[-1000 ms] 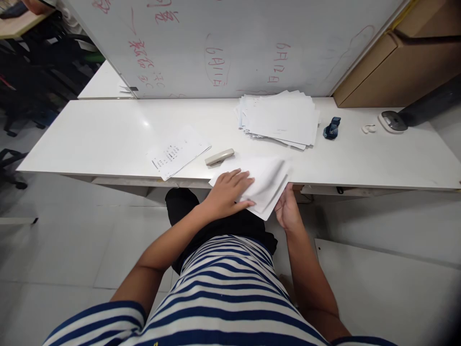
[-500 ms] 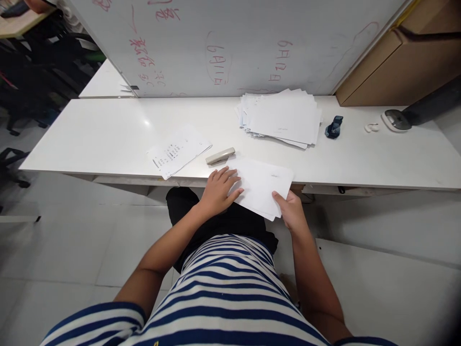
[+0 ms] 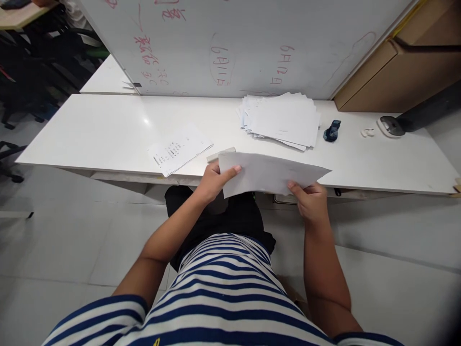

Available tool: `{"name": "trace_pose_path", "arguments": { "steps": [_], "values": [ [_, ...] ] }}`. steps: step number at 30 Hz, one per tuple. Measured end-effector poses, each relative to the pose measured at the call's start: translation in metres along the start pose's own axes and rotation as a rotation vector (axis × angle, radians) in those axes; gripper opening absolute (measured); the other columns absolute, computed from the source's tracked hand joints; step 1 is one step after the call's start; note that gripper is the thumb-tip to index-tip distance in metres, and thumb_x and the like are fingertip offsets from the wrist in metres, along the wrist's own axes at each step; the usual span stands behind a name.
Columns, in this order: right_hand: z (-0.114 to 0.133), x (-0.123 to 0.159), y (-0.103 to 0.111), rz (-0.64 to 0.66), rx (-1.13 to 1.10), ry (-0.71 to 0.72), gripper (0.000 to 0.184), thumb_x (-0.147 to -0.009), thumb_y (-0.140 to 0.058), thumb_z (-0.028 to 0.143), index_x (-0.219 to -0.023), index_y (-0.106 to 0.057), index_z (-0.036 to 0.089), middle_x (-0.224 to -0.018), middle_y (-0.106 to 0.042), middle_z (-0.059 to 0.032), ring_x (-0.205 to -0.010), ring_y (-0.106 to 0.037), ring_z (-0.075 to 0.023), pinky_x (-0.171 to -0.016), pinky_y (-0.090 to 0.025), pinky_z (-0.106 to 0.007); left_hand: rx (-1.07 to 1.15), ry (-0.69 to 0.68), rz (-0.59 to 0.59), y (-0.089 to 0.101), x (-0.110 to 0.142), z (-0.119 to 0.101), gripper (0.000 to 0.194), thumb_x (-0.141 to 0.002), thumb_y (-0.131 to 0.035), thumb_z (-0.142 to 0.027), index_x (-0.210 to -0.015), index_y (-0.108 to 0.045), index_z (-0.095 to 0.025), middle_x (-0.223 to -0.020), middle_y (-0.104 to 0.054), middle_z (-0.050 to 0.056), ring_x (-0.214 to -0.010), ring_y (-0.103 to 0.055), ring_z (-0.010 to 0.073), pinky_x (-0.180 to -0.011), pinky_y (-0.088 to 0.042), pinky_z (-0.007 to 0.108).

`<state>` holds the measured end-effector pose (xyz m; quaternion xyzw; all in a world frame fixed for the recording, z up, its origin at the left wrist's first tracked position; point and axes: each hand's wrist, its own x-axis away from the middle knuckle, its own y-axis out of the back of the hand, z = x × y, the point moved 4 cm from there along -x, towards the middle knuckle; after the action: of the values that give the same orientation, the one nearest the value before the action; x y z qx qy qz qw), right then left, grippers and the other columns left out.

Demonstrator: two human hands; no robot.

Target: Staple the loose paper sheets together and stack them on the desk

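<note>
White sheets of paper (image 3: 266, 173) are held up at the desk's front edge, tilted upright. My left hand (image 3: 213, 182) pinches their left end, thumb in front and fingers hidden behind. At the lower right side my right hand (image 3: 310, 201) grips them the same way. Just behind the sheets lies a light stapler (image 3: 220, 154), partly covered by them. Printed papers (image 3: 182, 150) rest on the desk to the left. A thick, uneven stack of paper (image 3: 283, 120) sits farther back, against the whiteboard.
The white desk (image 3: 108, 129) runs along a whiteboard (image 3: 252, 43) with red writing. To the right are a dark blue object (image 3: 332, 130), small white earbuds (image 3: 367, 132) and a white-and-black case (image 3: 392, 127). Cardboard boxes (image 3: 374, 72) stand at the back right.
The sheets have been raised from lying flat to nearly upright. My left hand has gone from spread on top of them to gripping their left end; my right hand has moved right.
</note>
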<state>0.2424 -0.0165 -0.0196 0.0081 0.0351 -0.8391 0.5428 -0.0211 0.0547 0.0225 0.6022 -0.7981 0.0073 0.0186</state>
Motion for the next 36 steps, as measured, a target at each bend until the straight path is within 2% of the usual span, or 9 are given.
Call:
{"name": "trace_pose_path", "arguments": {
  "steps": [4,9,12,16,21,25,30,33,36],
  "values": [
    [0.021,-0.019,-0.023,0.06,-0.014,0.084,0.036,-0.066,-0.085,0.044,-0.093,-0.076,0.021,-0.095,-0.076,-0.0052,-0.103,-0.067,-0.0285,-0.097,-0.051,-0.047,0.027,-0.181,-0.076,0.018,-0.017,-0.014,0.043,-0.075,-0.076,-0.053,-0.099,-0.072,-0.019,-0.104,-0.075,0.008,-0.1,-0.07,0.0278,-0.083,-0.058,0.041],
    [0.003,-0.032,-0.048,0.076,0.127,0.02,0.043,-0.067,-0.081,0.05,-0.093,-0.075,0.016,-0.097,-0.076,-0.008,-0.098,-0.068,-0.0289,-0.093,-0.052,-0.047,-0.124,-0.06,-0.022,0.023,-0.023,0.005,0.047,-0.076,-0.074,-0.054,-0.102,-0.071,-0.015,-0.102,-0.074,0.01,-0.099,-0.069,0.0275,-0.083,-0.056,0.038],
    [0.002,-0.031,-0.055,0.062,0.157,0.081,0.043,-0.073,-0.076,0.051,-0.096,-0.073,0.015,-0.101,-0.075,-0.0091,-0.102,-0.067,-0.0286,-0.095,-0.051,-0.046,-0.22,-0.061,0.026,0.02,-0.017,0.006,0.043,-0.082,-0.068,-0.054,-0.101,-0.071,-0.016,-0.105,-0.073,0.008,-0.102,-0.067,0.0273,-0.085,-0.055,0.037],
    [0.004,-0.029,-0.059,0.035,0.065,0.15,0.04,-0.076,-0.074,0.049,-0.098,-0.072,0.015,-0.104,-0.074,-0.0094,-0.106,-0.066,-0.0272,-0.097,-0.05,-0.044,-0.228,-0.161,-0.028,0.019,-0.016,0.002,0.039,-0.086,-0.062,-0.055,-0.092,-0.069,-0.017,-0.099,-0.072,0.006,-0.105,-0.064,0.0271,-0.087,-0.053,0.037],
    [-0.017,-0.026,-0.062,0.029,0.159,-0.039,0.049,-0.07,-0.078,0.05,-0.1,-0.07,0.012,-0.105,-0.074,-0.0135,-0.104,-0.067,-0.0283,-0.097,-0.05,-0.045,-0.143,-0.081,-0.087,0.012,-0.025,0.027,0.041,-0.083,-0.062,-0.055,-0.095,-0.068,-0.016,-0.096,-0.072,0.007,-0.094,-0.066,0.0254,-0.082,-0.053,0.037],
    [-0.023,-0.02,-0.061,0.017,0.229,-0.037,0.052,-0.075,-0.071,0.054,-0.104,-0.068,0.011,-0.109,-0.073,-0.0151,-0.109,-0.065,-0.0281,-0.099,-0.049,-0.042,-0.239,-0.128,-0.123,0.007,-0.027,0.039,0.039,-0.089,-0.055,-0.053,-0.095,-0.067,-0.016,-0.1,-0.072,0.007,-0.098,-0.065,0.0253,-0.088,-0.052,0.039],
    [-0.023,-0.014,-0.062,-0.001,0.36,-0.073,0.053,-0.079,-0.064,0.057,-0.105,-0.068,0.011,-0.112,-0.072,-0.0173,-0.114,-0.064,-0.03,-0.103,-0.046,-0.044,-0.259,-0.175,-0.095,0.008,-0.03,0.042,0.044,-0.094,-0.047,-0.055,-0.099,-0.066,-0.015,-0.103,-0.071,0.01,-0.099,-0.065,0.0271,-0.088,-0.053,0.041],
    [-0.018,-0.008,-0.061,0.035,0.409,0.009,0.05,-0.083,-0.06,0.056,-0.108,-0.068,0.013,-0.115,-0.071,-0.016,-0.117,-0.062,-0.03,-0.106,-0.045,-0.044,-0.301,-0.219,-0.025,0.005,-0.027,0.037,0.043,-0.096,-0.043,-0.052,-0.109,-0.064,-0.017,-0.114,-0.07,0.01,-0.109,-0.064,0.0273,-0.096,-0.051,0.042],
    [-0.015,0.001,-0.046,0.051,0.495,0.067,0.046,-0.084,-0.059,0.055,-0.103,-0.07,0.015,-0.112,-0.072,-0.0155,-0.118,-0.062,-0.0316,-0.107,-0.044,-0.046,-0.358,-0.248,0.055,-0.001,-0.018,0.029,0.045,-0.098,-0.041,-0.051,-0.124,-0.058,-0.02,-0.126,-0.066,0.01,-0.115,-0.062,0.0263,-0.099,-0.051,0.04]
  ]
}}
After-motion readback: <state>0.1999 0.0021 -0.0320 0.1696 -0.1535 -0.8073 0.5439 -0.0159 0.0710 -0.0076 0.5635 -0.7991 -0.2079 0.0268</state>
